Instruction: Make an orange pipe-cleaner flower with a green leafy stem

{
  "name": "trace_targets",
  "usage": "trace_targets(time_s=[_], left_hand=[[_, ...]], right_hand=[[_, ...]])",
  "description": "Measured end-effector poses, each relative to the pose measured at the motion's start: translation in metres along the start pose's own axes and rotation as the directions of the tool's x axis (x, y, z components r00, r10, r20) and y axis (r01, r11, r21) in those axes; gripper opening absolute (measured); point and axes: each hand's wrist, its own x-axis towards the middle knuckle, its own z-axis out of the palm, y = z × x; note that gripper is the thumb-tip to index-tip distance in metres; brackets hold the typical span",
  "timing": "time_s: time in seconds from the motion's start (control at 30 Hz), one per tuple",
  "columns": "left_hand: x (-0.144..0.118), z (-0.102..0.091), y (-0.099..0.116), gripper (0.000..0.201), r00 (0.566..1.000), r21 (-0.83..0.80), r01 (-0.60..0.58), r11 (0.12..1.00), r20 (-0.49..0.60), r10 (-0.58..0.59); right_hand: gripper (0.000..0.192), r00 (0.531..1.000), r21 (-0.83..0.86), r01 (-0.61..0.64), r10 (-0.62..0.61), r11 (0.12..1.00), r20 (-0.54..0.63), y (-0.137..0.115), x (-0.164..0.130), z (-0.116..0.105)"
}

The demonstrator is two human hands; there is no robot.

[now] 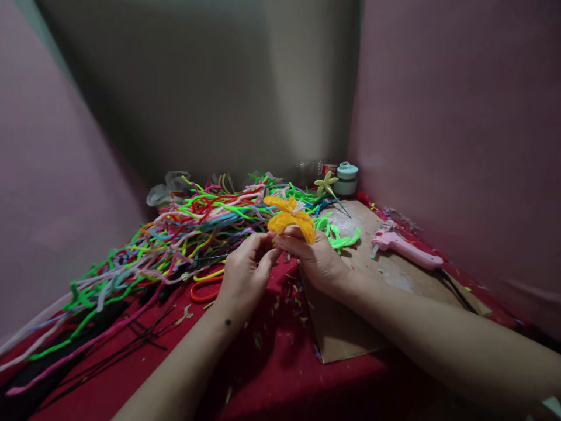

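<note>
Far to the left of your left hand (243,275), a heap of pipe cleaners (175,234) in many colours spreads across the red counter (272,362); its strands run off the picture's left edge, so their ends are cut off. Just left of that hand, orange scissors (205,289) lie partly under the heap, only the handles showing.

Your left hand has its fingertips pressed together, pinching at the base of the flower (290,218). Your right hand (315,260) meets it there, fingers closed on the same spot. Whatever stem the flower has is hidden between your fingers.

The flower sits just above both hands, held off the counter. It is fuzzy and orange-yellow, with a pale tuft at its centre. Its petals spread sideways, long axis running left to right, the rightmost petal drooping toward your right hand.

Under your right wrist lies a cardboard sheet (350,333). Just beyond the right hand, green pieces (344,237) lie on it. Well right of the hand lies a pink glue gun (405,247), its cord trailing off.
</note>
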Motion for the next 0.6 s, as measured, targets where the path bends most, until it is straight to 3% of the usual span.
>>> trace_targets(time_s=[0.2,0.3,0.47,0.6], left_hand=[[0.0,0.0024,-0.007,0.012,0.992,0.162,-0.054,0.985,-0.108,0.072],[0.0006,0.0041,-0.006,0.012,0.987,0.151,-0.072,0.986,-0.132,0.092],[-0.0028,0.0082,-0.0033,0.009,0.987,0.145,-0.069,0.987,-0.134,0.088],[-0.0047,0.0088,0.0011,0.007,0.992,0.056,-0.006,0.998,-0.128,0.013]], right_hand=[[0.01,0.995,0.091,-0.059,0.066,0.994,-0.077,0.0021,0.0012,0.0033],[0.012,0.99,0.083,-0.06,0.07,0.995,-0.126,0.0022,0.0008,0.0032],[0.012,0.988,0.078,-0.097,0.105,0.992,-0.111,-0.0014,-0.0034,0.0038],[0.017,0.984,0.02,-0.128,0.129,0.992,-0.126,-0.0029,-0.0047,0.0061]])
